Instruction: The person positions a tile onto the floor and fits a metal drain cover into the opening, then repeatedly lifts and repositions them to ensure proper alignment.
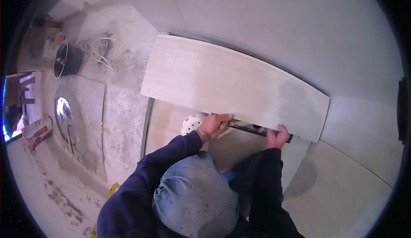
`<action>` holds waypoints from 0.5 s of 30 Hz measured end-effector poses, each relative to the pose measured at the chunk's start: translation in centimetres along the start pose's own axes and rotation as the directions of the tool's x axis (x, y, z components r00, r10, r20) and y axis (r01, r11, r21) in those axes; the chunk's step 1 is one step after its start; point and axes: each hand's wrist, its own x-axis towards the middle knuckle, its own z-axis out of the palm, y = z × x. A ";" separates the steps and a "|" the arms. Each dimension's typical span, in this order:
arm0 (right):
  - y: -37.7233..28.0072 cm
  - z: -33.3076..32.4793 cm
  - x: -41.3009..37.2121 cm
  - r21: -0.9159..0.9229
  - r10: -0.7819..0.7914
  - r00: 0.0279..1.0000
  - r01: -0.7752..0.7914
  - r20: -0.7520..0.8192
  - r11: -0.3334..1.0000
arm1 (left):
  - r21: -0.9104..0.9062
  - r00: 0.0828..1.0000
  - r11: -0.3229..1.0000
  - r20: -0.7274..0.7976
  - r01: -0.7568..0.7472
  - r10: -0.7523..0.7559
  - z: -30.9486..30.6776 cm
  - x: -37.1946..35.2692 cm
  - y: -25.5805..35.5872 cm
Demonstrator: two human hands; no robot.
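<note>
A long, pale tile point(231, 83) spans the middle of the view beside a grey wall. My left hand point(215, 125) grips its near edge, thumb laid along the edge and other fingers curled. Further right on that edge, my right hand point(277, 137) has its thumb on top and the remaining fingers mostly hidden. Between the hands runs a narrow dark strip point(252, 128) just under the tile's edge. A white clog with holes point(192, 123) shows beside my left wrist. My knee in worn blue jeans point(197, 195) fills the lower middle.
A dark bucket point(73, 62) stands at the back left, near a pale cable point(102, 60) on the dusty floor. A printed bag point(37, 131) lies at the far left. Large pale tiles point(338, 191) with a dark joint are on the right.
</note>
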 end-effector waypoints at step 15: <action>5.9 10.3 -19.5 -0.118 0.153 0.729 -0.099 0.667 0.988 | -0.420 0.862 0.795 0.054 -0.438 0.504 -9.1 -12.6 3.3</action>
